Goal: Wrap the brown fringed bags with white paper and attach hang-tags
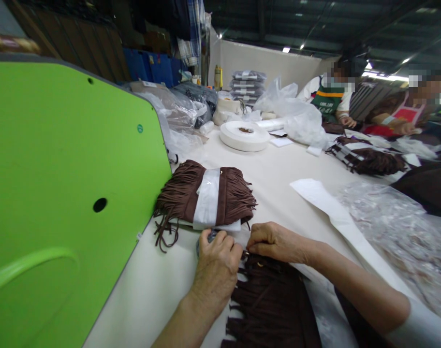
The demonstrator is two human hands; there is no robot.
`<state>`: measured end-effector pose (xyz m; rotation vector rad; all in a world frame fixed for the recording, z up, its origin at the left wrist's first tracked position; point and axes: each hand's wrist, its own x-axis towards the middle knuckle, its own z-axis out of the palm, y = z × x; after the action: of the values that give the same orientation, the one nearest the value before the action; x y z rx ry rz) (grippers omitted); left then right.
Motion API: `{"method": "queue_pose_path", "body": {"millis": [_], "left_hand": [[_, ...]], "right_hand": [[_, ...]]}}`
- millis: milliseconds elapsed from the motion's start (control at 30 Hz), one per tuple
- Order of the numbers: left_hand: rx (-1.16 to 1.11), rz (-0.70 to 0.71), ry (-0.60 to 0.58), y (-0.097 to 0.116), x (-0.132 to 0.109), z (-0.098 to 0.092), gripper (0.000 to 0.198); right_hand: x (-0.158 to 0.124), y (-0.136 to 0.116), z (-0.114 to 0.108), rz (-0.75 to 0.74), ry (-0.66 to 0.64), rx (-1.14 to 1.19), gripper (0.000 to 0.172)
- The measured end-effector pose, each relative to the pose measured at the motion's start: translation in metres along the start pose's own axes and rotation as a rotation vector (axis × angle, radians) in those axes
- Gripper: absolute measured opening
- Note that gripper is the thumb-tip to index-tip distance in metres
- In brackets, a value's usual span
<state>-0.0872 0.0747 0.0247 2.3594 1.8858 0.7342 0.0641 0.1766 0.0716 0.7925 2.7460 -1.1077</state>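
Observation:
A dark brown fringed suede-like piece lies in front of me, with small metal fittings near its top edge. At its top left corner my right hand is closed in a pinch on that edge. Beside it my left hand is closed, fingers curled, next to the same corner. A small dark bluish thing shows between its fingers; its kind cannot be made out. Just beyond both hands sits a folded brown fringed bundle, wrapped with a whitish band.
A green panel stands along the left. White tape roll, plastic bags and stacked packs are farther back. A long white strip and clear plastic lie at right. Two people work across the table with fringed pieces.

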Motion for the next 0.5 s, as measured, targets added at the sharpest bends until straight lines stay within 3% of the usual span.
{"method": "queue_pose_path", "body": {"millis": [100, 300, 500], "left_hand": [[-0.014, -0.002, -0.005, 0.0, 0.0, -0.001, 0.026], [-0.013, 0.03, 0.174, -0.004, -0.002, 0.002, 0.022], [0.002, 0.09, 0.23, -0.005, -0.004, 0.005, 0.023]], "right_hand": [[-0.003, -0.005, 0.003, 0.002, 0.021, -0.093, 0.019], [-0.01, -0.012, 0.01, 0.032, 0.067, -0.189, 0.023], [-0.015, -0.023, 0.013, 0.078, 0.064, -0.333, 0.024]]}}
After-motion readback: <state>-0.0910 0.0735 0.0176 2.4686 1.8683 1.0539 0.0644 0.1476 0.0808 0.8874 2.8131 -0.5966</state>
